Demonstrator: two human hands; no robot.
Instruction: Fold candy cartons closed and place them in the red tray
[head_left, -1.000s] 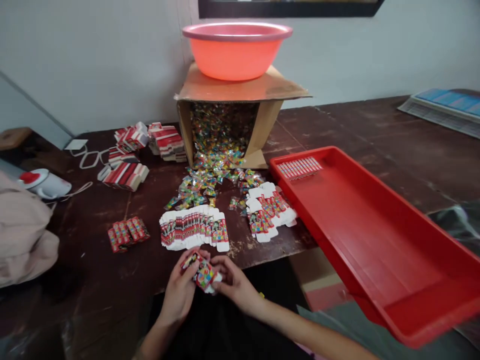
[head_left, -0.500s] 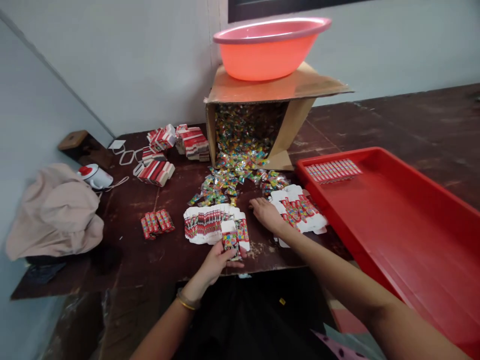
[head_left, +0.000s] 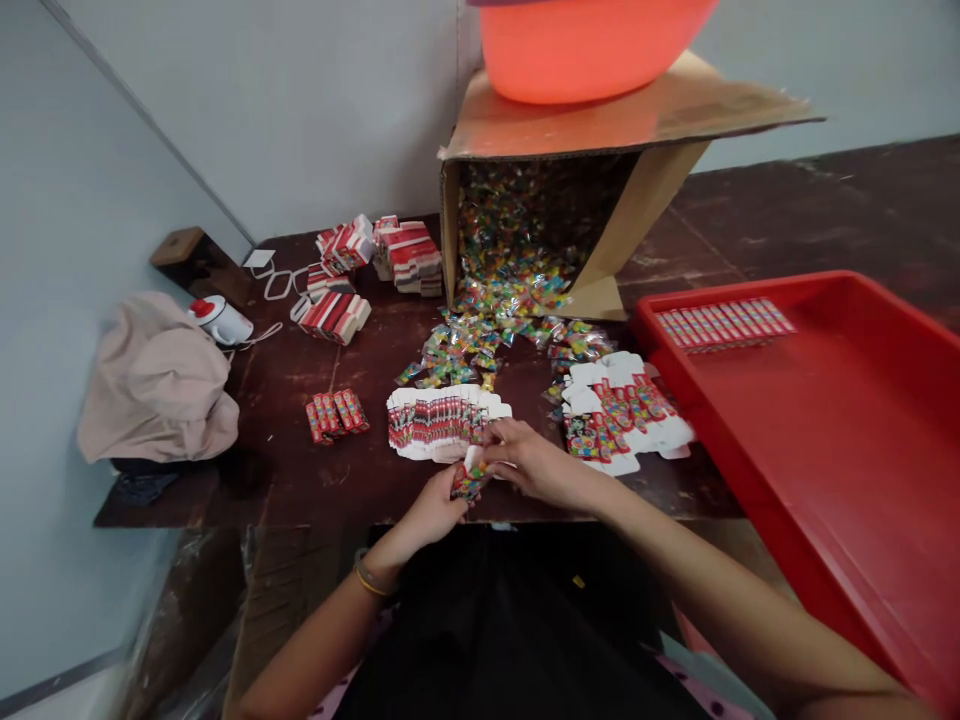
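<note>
My left hand [head_left: 435, 508] is wrapped round a small printed candy box [head_left: 466, 486], held low over the table's front edge with its white flap up. At the box's top, the fingers of my right hand [head_left: 529, 462] are bent in close. What they pinch is hidden. Just behind lies a fanned row of flattened candy boxes [head_left: 435, 422]. More flat boxes [head_left: 622, 415] are spread to the right. Clear candy packets [head_left: 480, 335] spill toward me from a cardboard carton [head_left: 667, 225] lying on its side.
A red tray [head_left: 757, 420] with a row of filled-out boxes [head_left: 726, 324] stands right. Several small boxes [head_left: 336, 415] sit left. Stacked cartons [head_left: 409, 255], a white mug [head_left: 225, 322] and beige cloth [head_left: 161, 375] are farther left. An orange basin [head_left: 592, 50] tops the carton.
My right hand has moved from beside the candy packets, left and toward me, to the box's top. My left hand still holds the box, now tilted. The whole view has shifted slightly.
</note>
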